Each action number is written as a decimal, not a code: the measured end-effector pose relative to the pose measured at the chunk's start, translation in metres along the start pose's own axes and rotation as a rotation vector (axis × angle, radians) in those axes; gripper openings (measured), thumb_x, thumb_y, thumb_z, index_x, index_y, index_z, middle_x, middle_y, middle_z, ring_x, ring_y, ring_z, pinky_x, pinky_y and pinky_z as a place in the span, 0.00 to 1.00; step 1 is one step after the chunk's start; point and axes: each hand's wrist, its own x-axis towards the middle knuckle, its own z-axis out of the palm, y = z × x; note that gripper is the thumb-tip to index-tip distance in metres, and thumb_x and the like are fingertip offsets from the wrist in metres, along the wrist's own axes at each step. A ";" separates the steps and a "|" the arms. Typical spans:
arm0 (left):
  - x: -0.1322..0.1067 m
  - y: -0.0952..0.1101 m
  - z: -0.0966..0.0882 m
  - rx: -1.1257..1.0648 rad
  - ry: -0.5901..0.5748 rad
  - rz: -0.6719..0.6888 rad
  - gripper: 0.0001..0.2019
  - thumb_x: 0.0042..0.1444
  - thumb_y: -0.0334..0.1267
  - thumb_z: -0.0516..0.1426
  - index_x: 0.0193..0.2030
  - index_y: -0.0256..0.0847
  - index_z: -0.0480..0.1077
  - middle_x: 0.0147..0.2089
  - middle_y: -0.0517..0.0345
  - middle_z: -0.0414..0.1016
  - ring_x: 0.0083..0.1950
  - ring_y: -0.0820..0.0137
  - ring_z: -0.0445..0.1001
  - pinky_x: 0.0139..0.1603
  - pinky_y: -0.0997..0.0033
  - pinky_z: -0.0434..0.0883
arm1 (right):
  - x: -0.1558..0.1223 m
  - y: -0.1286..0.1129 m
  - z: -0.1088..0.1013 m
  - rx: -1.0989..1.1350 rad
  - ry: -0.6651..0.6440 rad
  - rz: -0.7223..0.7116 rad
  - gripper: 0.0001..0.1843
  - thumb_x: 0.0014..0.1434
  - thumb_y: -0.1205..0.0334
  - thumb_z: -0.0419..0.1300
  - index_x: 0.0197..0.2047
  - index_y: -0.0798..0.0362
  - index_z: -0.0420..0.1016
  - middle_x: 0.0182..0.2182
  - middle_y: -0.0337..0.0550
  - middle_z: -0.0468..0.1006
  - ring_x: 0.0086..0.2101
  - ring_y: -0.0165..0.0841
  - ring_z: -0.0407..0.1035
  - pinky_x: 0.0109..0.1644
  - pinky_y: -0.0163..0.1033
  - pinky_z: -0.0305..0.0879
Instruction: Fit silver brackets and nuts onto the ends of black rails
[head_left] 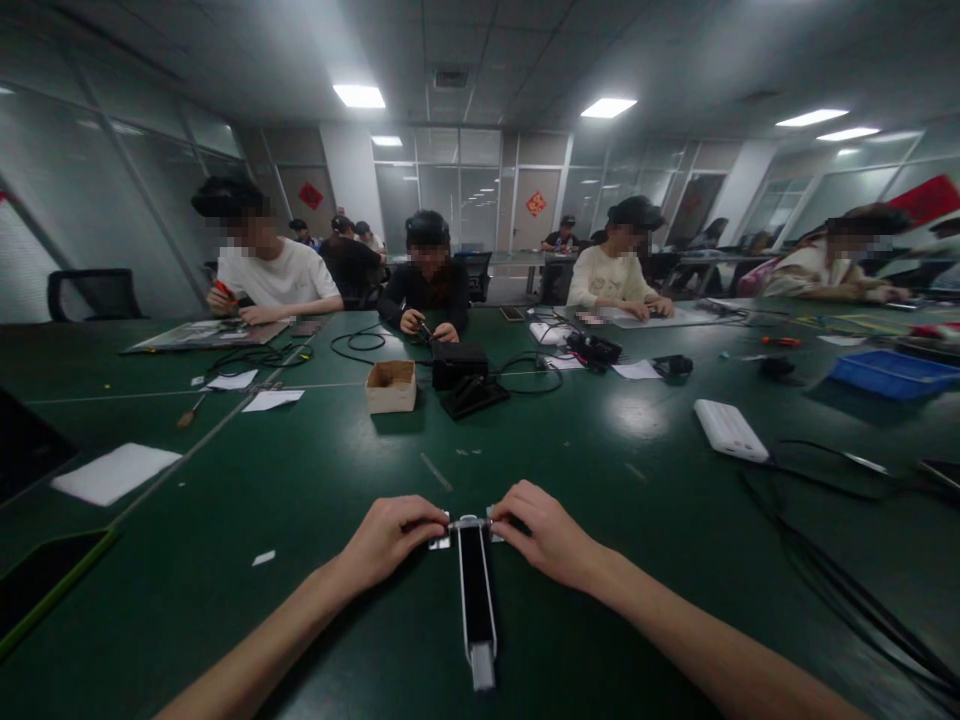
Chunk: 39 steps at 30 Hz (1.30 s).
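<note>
A long narrow device (475, 590) with a black middle and pale metal-looking edges lies on the green table, pointing toward me. Its near end carries a light grey block (483, 668). At its far end, small shiny plates stick out to either side. My left hand (394, 535) is closed in a pinch on the left side of that end, above the left plate (440, 541). From the right, my right hand (536, 530) pinches the opposite side, partly covering the plate there. What exactly sits between the fingertips is too small to make out.
On the green table (315, 450) stand a small cardboard box (391, 388) and a black box (459, 366). A white power bank (730, 430) with black cables lies right, near a blue tray (896, 374). Paper (116, 473) and a green-edged tablet-like thing (52, 580) lie left. Several people sit opposite.
</note>
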 end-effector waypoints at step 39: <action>-0.008 0.008 0.007 0.148 0.000 0.086 0.09 0.59 0.31 0.53 0.45 0.39 0.70 0.41 0.55 0.73 0.39 0.70 0.72 0.41 0.72 0.70 | -0.001 0.011 -0.020 -0.224 0.078 -0.061 0.08 0.62 0.64 0.54 0.41 0.55 0.73 0.37 0.47 0.75 0.38 0.36 0.68 0.41 0.42 0.64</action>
